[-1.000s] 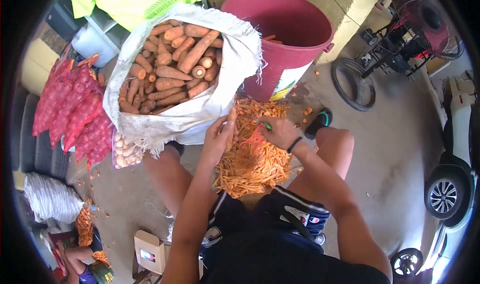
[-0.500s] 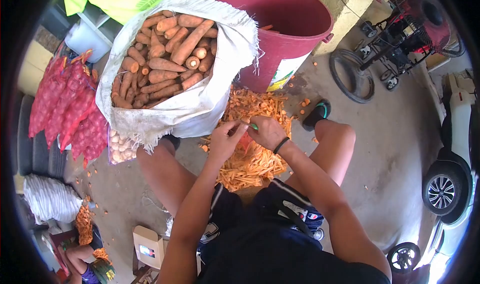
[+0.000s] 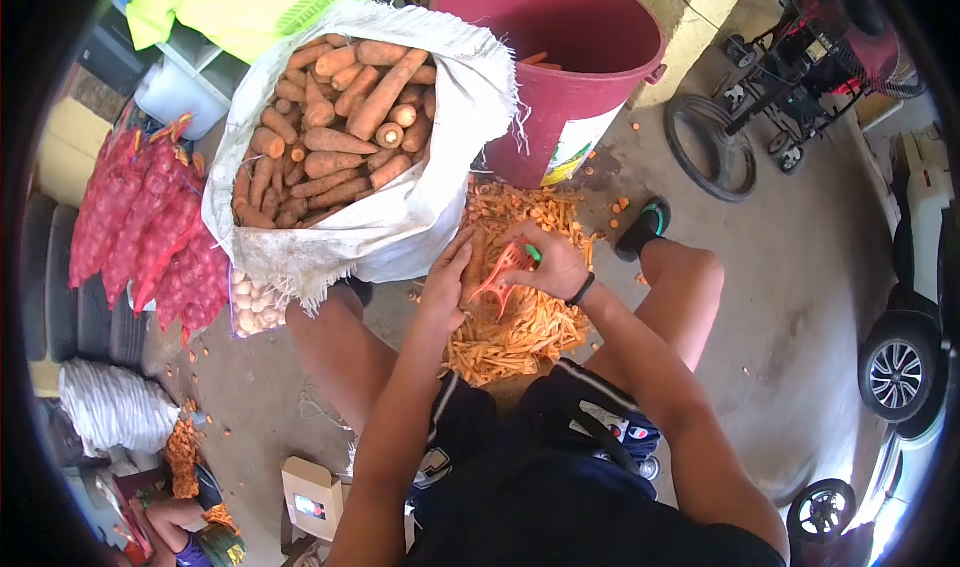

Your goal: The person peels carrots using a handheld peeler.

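My left hand [image 3: 446, 283] grips a carrot [image 3: 472, 259], holding it upright over a heap of orange peelings [image 3: 520, 317] on the floor between my legs. In my right hand [image 3: 553, 265] is an orange-red peeler [image 3: 503, 270] with a green tip, its blade set against the carrot. Just beyond my hands stands a white woven sack [image 3: 400, 217], open and filled with unpeeled carrots [image 3: 335, 132]. A dark red bucket [image 3: 560, 57] sits behind the peelings.
Red net bags of onions [image 3: 150, 227] and a bag of pale bulbs [image 3: 252, 312] lie left of the sack. A small cardboard box [image 3: 312, 500] sits at lower left. Another person's hand [image 3: 165, 517] shows at bottom left. A fan [image 3: 790, 57] and car wheels [image 3: 900, 372] stand right.
My right hand has swung the peeler out so its full frame shows against the carrot. My left hand turned the carrot more upright. The view shifted slightly.
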`<state>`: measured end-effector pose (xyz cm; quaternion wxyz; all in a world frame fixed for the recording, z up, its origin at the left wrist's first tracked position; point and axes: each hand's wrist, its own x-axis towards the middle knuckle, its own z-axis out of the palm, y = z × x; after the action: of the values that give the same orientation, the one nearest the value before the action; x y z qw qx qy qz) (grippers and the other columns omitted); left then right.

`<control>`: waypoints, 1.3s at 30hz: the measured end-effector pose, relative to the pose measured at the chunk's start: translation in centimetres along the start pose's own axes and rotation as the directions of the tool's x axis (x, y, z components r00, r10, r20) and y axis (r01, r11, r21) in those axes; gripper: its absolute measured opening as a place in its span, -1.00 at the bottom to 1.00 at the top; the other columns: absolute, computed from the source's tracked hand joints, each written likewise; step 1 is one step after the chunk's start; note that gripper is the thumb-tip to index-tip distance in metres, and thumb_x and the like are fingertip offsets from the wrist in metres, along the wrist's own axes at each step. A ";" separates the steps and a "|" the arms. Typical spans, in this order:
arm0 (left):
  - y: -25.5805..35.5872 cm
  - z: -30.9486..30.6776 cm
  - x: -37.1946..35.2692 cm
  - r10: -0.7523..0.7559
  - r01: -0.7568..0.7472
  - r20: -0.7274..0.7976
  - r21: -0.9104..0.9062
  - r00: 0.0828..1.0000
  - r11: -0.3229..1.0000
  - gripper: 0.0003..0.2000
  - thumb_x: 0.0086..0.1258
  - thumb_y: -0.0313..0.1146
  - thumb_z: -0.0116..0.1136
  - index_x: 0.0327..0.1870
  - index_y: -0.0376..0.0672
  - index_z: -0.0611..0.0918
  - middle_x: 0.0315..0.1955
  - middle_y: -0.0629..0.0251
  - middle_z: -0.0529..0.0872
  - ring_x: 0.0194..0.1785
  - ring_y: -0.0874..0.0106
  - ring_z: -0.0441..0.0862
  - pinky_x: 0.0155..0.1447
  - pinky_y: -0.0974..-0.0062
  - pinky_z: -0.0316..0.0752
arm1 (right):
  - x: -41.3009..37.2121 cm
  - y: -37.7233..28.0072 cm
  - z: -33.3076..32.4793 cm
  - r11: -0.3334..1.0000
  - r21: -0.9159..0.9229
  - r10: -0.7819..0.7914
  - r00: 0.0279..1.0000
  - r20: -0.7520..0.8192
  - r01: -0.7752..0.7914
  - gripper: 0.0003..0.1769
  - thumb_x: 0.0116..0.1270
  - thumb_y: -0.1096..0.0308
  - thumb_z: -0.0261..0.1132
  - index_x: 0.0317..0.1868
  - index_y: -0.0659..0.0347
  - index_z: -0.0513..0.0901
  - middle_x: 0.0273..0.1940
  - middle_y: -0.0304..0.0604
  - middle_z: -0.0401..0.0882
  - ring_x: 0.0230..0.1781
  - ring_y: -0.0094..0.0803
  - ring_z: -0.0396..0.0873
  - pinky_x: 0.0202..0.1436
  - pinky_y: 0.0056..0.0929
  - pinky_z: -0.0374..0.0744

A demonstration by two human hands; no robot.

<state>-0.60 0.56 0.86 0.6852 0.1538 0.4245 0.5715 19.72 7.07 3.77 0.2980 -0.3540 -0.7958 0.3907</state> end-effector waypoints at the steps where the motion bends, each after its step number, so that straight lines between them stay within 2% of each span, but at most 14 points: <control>1: -0.3 0.2 -0.1 -0.025 0.025 0.004 -0.008 1.000 1.000 -0.59 0.68 -0.35 -0.08 0.48 -0.22 0.38 0.26 0.18 0.60 0.19 0.38 0.66 0.21 0.40 0.63 | 0.0 -0.7 0.1 0.999 -0.014 -0.035 0.999 -0.001 0.035 -0.36 0.03 0.07 0.65 0.06 0.15 0.61 -0.12 -0.02 0.71 -0.12 -0.05 0.73 -0.06 -0.20 0.66; 6: -0.7 0.7 -0.5 -0.077 0.072 0.097 0.050 0.992 0.996 -0.59 0.69 -0.32 -0.09 0.46 -0.22 0.40 0.23 0.20 0.62 0.16 0.42 0.66 0.14 0.42 0.66 | 0.4 -0.5 -0.4 0.979 -0.119 -0.170 0.985 -0.014 0.168 -0.39 0.03 0.07 0.64 0.03 0.09 0.59 -0.17 -0.08 0.73 -0.17 -0.06 0.74 -0.12 -0.17 0.67; 10: 0.6 1.2 -2.0 -0.174 0.156 0.068 0.214 0.982 0.964 -0.58 0.68 -0.29 -0.06 0.48 -0.15 0.41 0.03 0.28 0.67 -0.07 0.50 0.67 -0.06 0.46 0.67 | 1.4 2.5 -2.3 0.967 -0.253 -0.069 0.979 -0.190 0.019 -0.35 0.02 0.00 0.65 0.05 0.10 0.60 -0.19 -0.05 0.75 -0.21 -0.06 0.75 -0.14 -0.18 0.68; 13: 1.2 2.7 -2.9 -0.198 0.193 0.003 0.213 0.980 0.958 -0.57 0.67 -0.27 -0.03 0.49 -0.11 0.42 -0.14 0.36 0.65 -0.22 0.55 0.61 -0.20 0.50 0.63 | 1.8 3.4 -3.8 0.954 -0.279 0.022 0.956 -0.293 -0.107 -0.30 0.03 -0.06 0.65 0.06 0.15 0.61 -0.20 0.00 0.75 -0.20 -0.05 0.76 -0.13 -0.20 0.68; 16: 1.4 1.7 -2.5 -0.198 0.170 0.115 0.215 0.973 0.962 -0.57 0.67 -0.28 -0.02 0.50 -0.10 0.42 -0.16 0.36 0.65 -0.21 0.54 0.61 -0.22 0.51 0.60 | 1.6 3.4 -3.6 0.926 -0.344 0.030 0.939 -0.344 -0.155 -0.30 0.03 -0.07 0.65 0.05 0.16 0.60 -0.18 0.00 0.76 -0.20 -0.06 0.77 -0.13 -0.18 0.68; 17: 1.3 1.3 -2.5 -0.194 0.160 0.145 0.216 0.970 0.963 -0.57 0.67 -0.28 -0.03 0.50 -0.10 0.42 -0.16 0.35 0.64 -0.21 0.54 0.61 -0.21 0.51 0.60 | 1.7 4.8 -3.6 0.915 -0.378 -0.037 0.904 -0.427 -0.141 -0.36 0.07 0.01 0.65 0.03 0.17 0.60 -0.21 -0.02 0.76 -0.21 -0.12 0.77 -0.13 -0.21 0.69; 19: 1.6 0.8 -2.7 -0.192 0.144 0.205 0.228 0.960 0.963 -0.57 0.67 -0.29 -0.04 0.50 -0.10 0.42 -0.17 0.34 0.64 -0.21 0.54 0.61 -0.20 0.51 0.61 | 1.9 5.4 -4.7 0.939 -0.236 0.128 0.890 -0.438 -0.251 -0.37 0.08 0.02 0.63 0.04 0.16 0.59 -0.21 -0.01 0.75 -0.25 -0.14 0.77 -0.18 -0.21 0.70; 20: 1.7 0.8 -2.7 -0.183 0.155 0.154 0.178 0.971 0.972 -0.58 0.68 -0.29 -0.05 0.49 -0.11 0.42 -0.17 0.34 0.64 -0.22 0.54 0.61 -0.19 0.52 0.61 | 1.9 5.5 -4.9 0.938 -0.164 0.209 0.874 -0.440 -0.306 -0.38 0.09 0.02 0.62 0.05 0.15 0.59 -0.21 0.00 0.75 -0.27 -0.15 0.77 -0.21 -0.21 0.71; 22: 1.6 1.6 -2.3 -0.158 0.155 0.058 0.061 0.986 0.986 -0.58 0.68 -0.30 -0.06 0.49 -0.13 0.42 -0.17 0.33 0.65 -0.24 0.54 0.61 -0.18 0.54 0.60 | 1.3 4.1 -2.8 0.991 -0.126 0.006 0.937 -0.350 -0.053 -0.41 0.07 0.10 0.65 0.01 0.21 0.61 -0.17 0.00 0.74 -0.19 -0.22 0.77 -0.17 -0.32 0.69; 27: 1.6 3.3 -2.3 -0.120 0.120 -0.002 0.077 0.993 0.990 -0.59 0.69 -0.30 -0.08 0.47 -0.18 0.42 -0.15 0.33 0.67 -0.27 0.55 0.61 -0.21 0.56 0.59 | -0.2 -1.4 0.3 0.924 -0.286 -0.300 0.945 -0.130 0.254 -0.29 -0.02 -0.09 0.67 0.01 0.16 0.62 -0.20 -0.01 0.73 -0.23 -0.18 0.76 -0.17 -0.25 0.70; 31: 0.8 1.7 -2.4 -0.151 0.144 0.018 0.211 0.988 0.967 -0.61 0.67 -0.27 -0.01 0.37 -0.26 0.52 0.02 0.20 0.73 -0.07 0.47 0.71 -0.07 0.49 0.69 | 1.3 3.1 -2.3 0.936 -0.353 -0.110 0.935 -0.338 -0.017 -0.30 -0.02 -0.10 0.66 0.00 0.10 0.59 -0.28 -0.05 0.73 -0.32 -0.13 0.76 -0.29 -0.24 0.70; 33: 0.9 1.3 -2.7 -0.174 0.156 0.073 0.203 0.982 0.967 -0.59 0.68 -0.26 -0.04 0.44 -0.22 0.45 -0.10 0.30 0.69 -0.20 0.54 0.64 -0.17 0.52 0.63 | 1.9 4.1 -3.6 0.911 -0.389 -0.076 0.876 -0.476 -0.133 -0.30 -0.03 -0.12 0.66 -0.01 0.10 0.59 -0.32 -0.06 0.72 -0.34 -0.13 0.76 -0.29 -0.24 0.70; 36: 1.0 1.2 -1.9 -0.154 0.143 0.085 0.123 0.984 0.982 -0.58 0.68 -0.25 -0.04 0.46 -0.19 0.43 -0.19 0.36 0.65 -0.28 0.56 0.61 -0.23 0.52 0.60 | 0.8 3.0 -1.9 0.987 -0.118 0.056 0.921 -0.386 -0.110 -0.26 -0.03 -0.05 0.68 0.06 0.16 0.57 -0.29 -0.05 0.70 -0.30 -0.19 0.75 -0.21 -0.23 0.70; 39: 0.7 2.0 -1.8 -0.143 0.140 0.026 0.091 0.989 0.986 -0.59 0.68 -0.23 -0.04 0.45 -0.17 0.45 -0.20 0.38 0.64 -0.28 0.56 0.62 -0.24 0.51 0.60 | -0.5 -0.3 0.7 0.957 -0.230 -0.220 0.957 -0.188 0.175 -0.28 -0.02 -0.02 0.69 0.05 0.17 0.58 -0.29 -0.06 0.70 -0.30 -0.21 0.75 -0.20 -0.25 0.69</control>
<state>0.49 -0.34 3.31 0.7233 0.1627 0.4482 0.4994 19.41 6.29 3.55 0.3792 -0.3414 -0.8280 0.2324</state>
